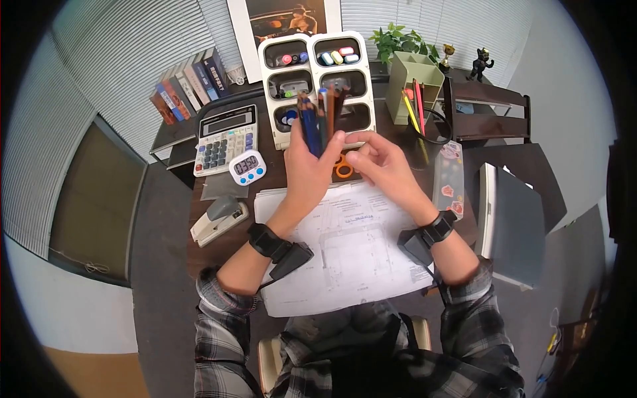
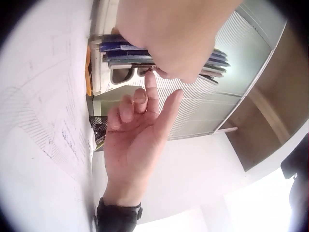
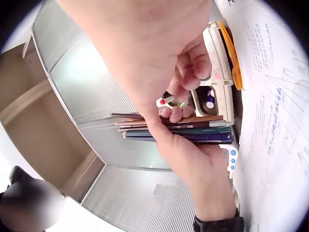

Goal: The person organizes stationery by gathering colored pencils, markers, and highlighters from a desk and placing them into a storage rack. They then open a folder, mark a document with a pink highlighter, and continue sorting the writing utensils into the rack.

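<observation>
A bundle of dark blue, green and brown pencils (image 1: 309, 127) (image 2: 126, 51) (image 3: 188, 129) stands roughly upright in my left hand (image 1: 308, 178) (image 2: 169, 36) (image 3: 195, 166), gripped between fingers and thumb. Beside it my right hand (image 1: 388, 171) (image 2: 137, 137) (image 3: 145, 60) is raised with loosely bent fingers. Its index fingertip is close to the left thumb and the bundle; whether it touches a pencil I cannot tell. Behind the hands is a white organizer (image 1: 310, 66) (image 3: 223, 87) holding markers and small items. Orange scissor handles (image 1: 344, 170) (image 3: 235, 70) show between the hands.
Printed papers (image 1: 352, 265) lie under the forearms. At left are a calculator (image 1: 225, 142), a timer (image 1: 247, 168) and a stapler (image 1: 222, 220). To the right stand a green holder (image 1: 401, 96), a mesh cup with pencils (image 1: 434, 126), a clear case (image 1: 449, 179) and a binder (image 1: 514, 225).
</observation>
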### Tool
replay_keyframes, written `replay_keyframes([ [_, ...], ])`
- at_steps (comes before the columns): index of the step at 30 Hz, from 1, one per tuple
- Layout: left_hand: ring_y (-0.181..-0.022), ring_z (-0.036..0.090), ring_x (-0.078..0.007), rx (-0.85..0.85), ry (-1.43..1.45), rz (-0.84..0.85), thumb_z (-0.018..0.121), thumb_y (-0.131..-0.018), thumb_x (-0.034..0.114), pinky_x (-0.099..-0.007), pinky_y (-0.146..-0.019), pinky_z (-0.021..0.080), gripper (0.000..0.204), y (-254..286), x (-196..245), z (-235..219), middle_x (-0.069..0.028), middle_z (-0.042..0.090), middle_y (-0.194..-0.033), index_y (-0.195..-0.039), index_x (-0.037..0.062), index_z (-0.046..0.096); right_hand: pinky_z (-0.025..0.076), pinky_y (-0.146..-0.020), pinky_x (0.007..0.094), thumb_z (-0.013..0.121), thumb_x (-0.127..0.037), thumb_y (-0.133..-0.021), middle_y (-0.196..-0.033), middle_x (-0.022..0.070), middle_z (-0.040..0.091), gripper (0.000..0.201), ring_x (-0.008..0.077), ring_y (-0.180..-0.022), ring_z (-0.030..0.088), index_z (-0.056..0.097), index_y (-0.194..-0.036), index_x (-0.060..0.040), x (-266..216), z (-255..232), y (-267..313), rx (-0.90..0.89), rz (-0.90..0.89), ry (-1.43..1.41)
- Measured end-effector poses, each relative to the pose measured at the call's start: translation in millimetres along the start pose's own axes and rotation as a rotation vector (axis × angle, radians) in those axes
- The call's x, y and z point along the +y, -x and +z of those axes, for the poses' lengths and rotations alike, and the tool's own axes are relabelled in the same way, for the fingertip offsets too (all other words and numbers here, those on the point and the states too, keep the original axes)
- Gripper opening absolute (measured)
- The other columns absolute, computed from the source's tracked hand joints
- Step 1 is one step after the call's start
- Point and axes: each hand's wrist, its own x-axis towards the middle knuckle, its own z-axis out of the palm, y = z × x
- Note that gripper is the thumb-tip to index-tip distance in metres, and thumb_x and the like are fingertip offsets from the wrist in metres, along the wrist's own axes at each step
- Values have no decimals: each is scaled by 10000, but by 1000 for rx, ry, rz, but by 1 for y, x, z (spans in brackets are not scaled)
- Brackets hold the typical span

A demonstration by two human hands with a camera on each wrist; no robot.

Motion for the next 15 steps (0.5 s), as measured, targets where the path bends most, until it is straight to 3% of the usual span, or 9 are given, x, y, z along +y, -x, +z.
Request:
replay_keyframes([
  [1, -675, 650, -143, -1, 163, -31, 729, -901, 223, -276, -606, 511, 404, -1, -2, 0, -81, 666, -807, -1137, -15, 504, 347, -550, 187, 681, -211, -951, -682, -48, 597, 321, -10, -589, 450, 616, -1204, -25, 3, 2, -1, -2, -1, 1],
  [2, -622, 588, -86, -30, 222, -45, 665, -956, 207, -237, -549, 469, 298, 1, 5, 0, -33, 623, -755, -1107, 0, 513, 363, -558, 189, 649, -232, -971, -707, -41, 610, 316, 0, -591, 464, 615, -1202, -20, 5, 4, -1, -1, -18, -22],
  [3, -622, 588, -86, -31, 222, -45, 665, -956, 207, -237, -549, 469, 298, 2, 6, 1, -33, 623, -755, -1107, 0, 513, 380, -566, 190, 617, -253, -991, -731, -34, 623, 317, 10, -593, 477, 614, -1200, -15, 6, 6, -1, 1, -35, -44],
  [5, -587, 541, -73, -218, 375, -233, 593, -999, 194, -223, -524, 435, 217, 4, 8, 1, -15, 585, -718, -1083, 10, 513, 404, -566, 196, 582, -283, -1009, -752, -12, 633, 320, 28, -588, 513, 615, -1175, -12, 1, 8, -1, 23, -29, -69],
  [9, -628, 550, -78, -455, 450, -385, 556, -1016, 206, -223, -567, 454, 189, 12, 4, 6, -38, 600, -780, -1060, 25, 523, 471, -551, 224, 500, -358, -1044, -805, 61, 657, 363, 98, -570, 613, 608, -1058, -12, 4, 2, -2, -32, 63, -226],
  [10, -629, 561, -99, -464, 453, -424, 554, -1015, 195, -241, -570, 463, 187, 16, 8, 8, -49, 601, -779, -1054, 16, 518, 476, -493, 233, 493, -381, -1045, -738, 79, 644, 400, 124, -525, 627, 593, -941, -7, 3, 3, 0, 1, 64, -234],
  [13, -634, 572, -114, -509, 483, -458, 548, -1017, 190, -254, -574, 472, 189, 21, -7, 13, -61, 606, -796, -1057, 9, 516, 460, -440, 232, 486, -394, -1045, -652, 62, 613, 445, 121, -472, 597, 588, -880, 6, 8, 0, -1, -25, 189, -163],
  [15, -679, 610, -136, -548, 502, -465, 544, -1018, 184, -265, -601, 504, 204, 20, -19, 12, -83, 625, -851, -1095, -3, 519, 452, -411, 234, 481, -404, -1045, -599, 54, 592, 476, 121, -439, 577, 586, -840, 13, 14, 1, -3, -8, 167, -193],
])
